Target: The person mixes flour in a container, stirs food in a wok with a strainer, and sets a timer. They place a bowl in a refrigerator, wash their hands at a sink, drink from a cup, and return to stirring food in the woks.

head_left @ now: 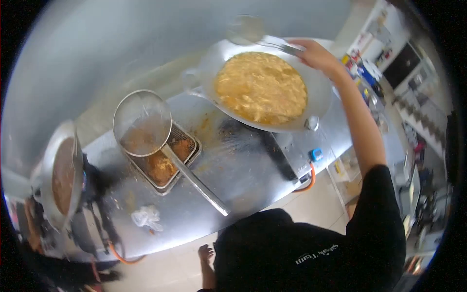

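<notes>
My right hand (315, 56) is closed around the handle of a wire skimmer (245, 30), whose blurred round head is raised beyond the wok's far rim. Below it sits a large wok (318, 100) of bubbling oil, crowded with golden frying pieces (262, 87). My left hand (206, 253) hangs low beside my body, past the counter's front edge, its fingers loosely bent and apart with nothing visible in them. A second, larger mesh strainer (142, 123) lies across a metal tray (194, 151) holding brown fried bits, its handle pointing toward me.
Another wok (73, 204) with dark brown contents stands at the left on a burner. Crumpled white plastic (147, 217) lies on the steel counter (219, 170). A blue device (316, 155) and an orange hose (310, 181) are at the front edge. Shelves fill the right.
</notes>
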